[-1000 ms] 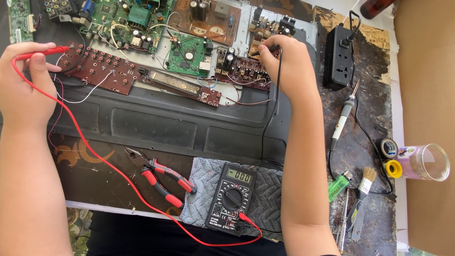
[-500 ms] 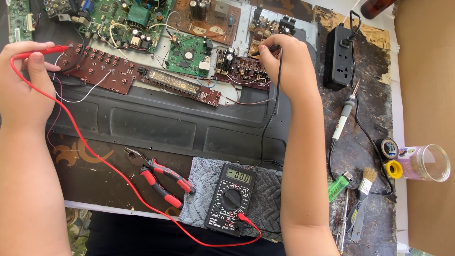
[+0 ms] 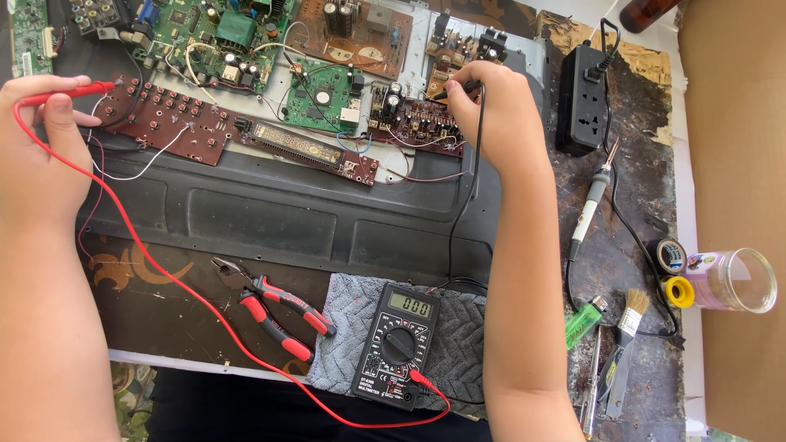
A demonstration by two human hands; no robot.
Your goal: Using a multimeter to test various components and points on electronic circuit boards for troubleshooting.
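My left hand [image 3: 37, 143] grips a red test probe [image 3: 70, 92], its tip touching the left end of a brown button board [image 3: 164, 123]. My right hand [image 3: 499, 115] pinches a black test probe [image 3: 450, 92] against a small brown circuit board [image 3: 413, 123]. Red and black leads run down to a black multimeter [image 3: 399, 344] lying on a grey cloth [image 3: 344, 327] between my forearms. Several green circuit boards [image 3: 221, 37] lie in the opened chassis above.
Red-handled pliers [image 3: 274, 307] lie left of the meter. To the right are a black power strip [image 3: 583, 98], a soldering iron [image 3: 591, 205], a green lighter [image 3: 583, 322], a brush [image 3: 626, 327], tape rolls [image 3: 671, 270] and a clear jar [image 3: 733, 280].
My right hand has shifted its black probe slightly on the small brown board. The left hand holds still.
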